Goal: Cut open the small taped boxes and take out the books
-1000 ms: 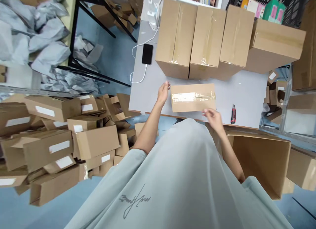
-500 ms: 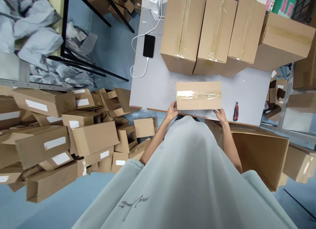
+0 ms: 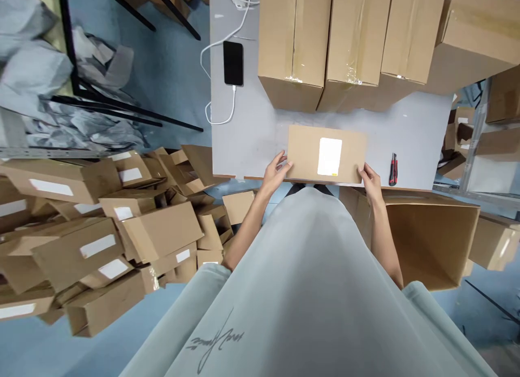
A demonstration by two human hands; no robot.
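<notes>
A small cardboard box lies near the table's front edge, with a white label on the face toward me. My left hand is at its left end, thumb against the near corner and fingers along the side. At the right end, my right hand grips the edge with the thumb on the labelled face. The box is held between both hands. To the right of it, a red and black box cutter lies on the table.
Several large taped boxes stand along the back of the grey table. A phone with a white cable is at the left. An open carton stands below right; boxes pile up on the left floor.
The small box has been turned over: its taped face showed before, its labelled face shows now. Both hands have closed on its ends. The view has shifted slightly.
</notes>
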